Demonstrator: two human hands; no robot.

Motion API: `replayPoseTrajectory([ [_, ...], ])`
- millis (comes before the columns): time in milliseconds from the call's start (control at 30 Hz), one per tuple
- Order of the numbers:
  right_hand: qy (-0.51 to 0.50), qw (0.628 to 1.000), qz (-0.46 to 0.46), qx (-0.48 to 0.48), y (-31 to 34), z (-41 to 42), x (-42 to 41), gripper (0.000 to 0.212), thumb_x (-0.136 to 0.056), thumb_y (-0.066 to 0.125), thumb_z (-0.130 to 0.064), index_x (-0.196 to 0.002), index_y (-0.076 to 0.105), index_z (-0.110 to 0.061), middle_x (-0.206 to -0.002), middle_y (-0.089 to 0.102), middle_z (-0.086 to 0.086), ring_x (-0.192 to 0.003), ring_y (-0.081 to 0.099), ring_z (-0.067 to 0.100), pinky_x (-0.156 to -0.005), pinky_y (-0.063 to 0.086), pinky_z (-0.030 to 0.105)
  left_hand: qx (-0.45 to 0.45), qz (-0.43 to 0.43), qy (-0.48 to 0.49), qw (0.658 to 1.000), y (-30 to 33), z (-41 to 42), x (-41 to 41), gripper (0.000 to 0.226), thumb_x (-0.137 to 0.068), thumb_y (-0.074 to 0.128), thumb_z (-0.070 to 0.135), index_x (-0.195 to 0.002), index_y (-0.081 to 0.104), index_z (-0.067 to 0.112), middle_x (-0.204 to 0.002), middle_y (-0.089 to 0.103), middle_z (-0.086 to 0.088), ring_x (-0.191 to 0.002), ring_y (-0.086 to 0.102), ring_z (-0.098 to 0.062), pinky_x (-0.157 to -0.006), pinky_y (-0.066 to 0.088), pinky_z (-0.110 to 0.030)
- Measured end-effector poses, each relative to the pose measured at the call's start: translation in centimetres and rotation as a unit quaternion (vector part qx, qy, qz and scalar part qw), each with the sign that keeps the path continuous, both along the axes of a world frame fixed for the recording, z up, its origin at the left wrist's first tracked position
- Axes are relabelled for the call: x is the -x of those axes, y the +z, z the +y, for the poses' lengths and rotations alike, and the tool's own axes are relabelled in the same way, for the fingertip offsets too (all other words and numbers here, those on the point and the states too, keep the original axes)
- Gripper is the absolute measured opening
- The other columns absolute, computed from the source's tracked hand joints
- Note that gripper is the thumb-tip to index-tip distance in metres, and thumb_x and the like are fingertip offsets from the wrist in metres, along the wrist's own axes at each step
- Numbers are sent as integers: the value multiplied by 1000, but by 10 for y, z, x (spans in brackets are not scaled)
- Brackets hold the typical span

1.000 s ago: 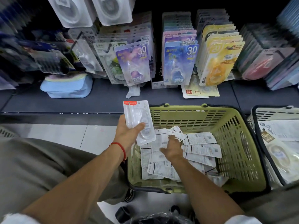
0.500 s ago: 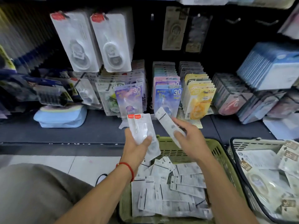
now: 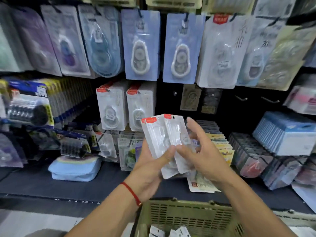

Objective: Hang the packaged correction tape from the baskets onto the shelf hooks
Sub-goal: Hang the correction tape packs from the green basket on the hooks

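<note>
Two forearms rise from the bottom edge and meet in front of the shelf display, above the green basket (image 3: 184, 212). On the left wrist is a red string bracelet (image 3: 131, 194).

Left hand (image 3: 150, 168): palm turned up and inward, thumb laid across the face of a small fan of correction tape packs (image 3: 159, 139), fingers curled behind them. It grips the packs upright, red header tabs uppermost. At least two packs show in this hand; motion blur prevents an exact count.

Right hand (image 3: 203, 156): thumb pressed on the lower front of the rightmost pack (image 3: 177, 132), which overlaps the left-hand fan. The index finger stands extended upward beside the pack's right edge; the remaining fingers curl behind. It pinches that pack.

More packs lie inside the basket, at the lower edge of view. Matching white packs with red headers hang on two hooks (image 3: 119, 108) just left of and behind the hands. Two bare hooks (image 3: 256, 99) project from the dark back panel to the right. A light blue pouch (image 3: 75, 168) lies on the shelf board at left.
</note>
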State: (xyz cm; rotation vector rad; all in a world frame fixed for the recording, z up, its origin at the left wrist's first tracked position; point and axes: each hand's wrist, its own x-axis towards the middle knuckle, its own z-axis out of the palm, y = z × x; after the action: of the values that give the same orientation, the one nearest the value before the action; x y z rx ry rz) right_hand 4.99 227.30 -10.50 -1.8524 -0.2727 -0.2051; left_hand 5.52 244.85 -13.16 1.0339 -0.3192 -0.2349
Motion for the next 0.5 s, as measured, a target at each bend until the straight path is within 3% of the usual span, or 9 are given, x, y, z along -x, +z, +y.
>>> replayPoseTrajectory([
  [67,0,1000,12,2,18,-2,-9,90,-74,84,-46,-150,36,-56,-124,63,-23,-99,67,-11,-72,56,13,-15,-8,1,1000,14,1,-13,78,-86,77,7,-151,40,32,-142,66,-9,-129,65,-34,-103,54,-61],
  [100,-9,1000,2,13,25,-3,-15,80,-72,85,-50,-138,43,-65,-121,65,-22,-99,67,-10,-73,56,15,-21,-10,0,1000,21,3,-21,81,-84,79,6,-150,41,32,-140,68,-9,-127,66,-34,-100,56,-60],
  [167,-21,999,-17,45,33,-6,-27,58,-75,86,-54,-122,54,-64,-119,67,-23,-107,65,-4,-85,60,23,-29,-21,-12,999,33,7,-35,79,-84,78,3,-149,43,30,-138,69,-10,-125,68,-33,-90,62,-52],
  [233,-16,1000,14,-7,33,-7,-36,69,-72,87,-56,-133,57,-45,-121,71,-11,-111,70,9,-98,60,40,-30,-26,-19,999,38,12,-46,75,-87,75,1,-149,44,29,-140,68,-12,-126,67,-35,-87,62,-51],
  [300,-27,998,36,-48,27,-5,-41,86,-63,88,-57,-139,53,-38,-118,72,-5,-104,74,10,-94,62,41,-35,-38,-22,998,33,15,-52,71,-91,75,1,-149,45,29,-141,67,-13,-127,66,-36,-90,61,-53],
  [367,-49,996,32,-71,20,0,-48,89,-60,91,-56,-138,51,-39,-114,73,-4,-96,76,8,-84,64,36,-33,-41,2,999,26,20,-54,71,-88,79,2,-146,49,30,-139,68,-11,-126,67,-35,-92,61,-51],
  [500,-94,992,-56,-63,14,1,-62,68,-85,88,-35,-133,44,-52,-112,71,-15,-101,73,7,-85,61,36,-79,-72,164,981,23,33,-62,76,-74,91,13,-138,55,33,-130,73,-1,-121,71,-24,-95,60,-43],
])
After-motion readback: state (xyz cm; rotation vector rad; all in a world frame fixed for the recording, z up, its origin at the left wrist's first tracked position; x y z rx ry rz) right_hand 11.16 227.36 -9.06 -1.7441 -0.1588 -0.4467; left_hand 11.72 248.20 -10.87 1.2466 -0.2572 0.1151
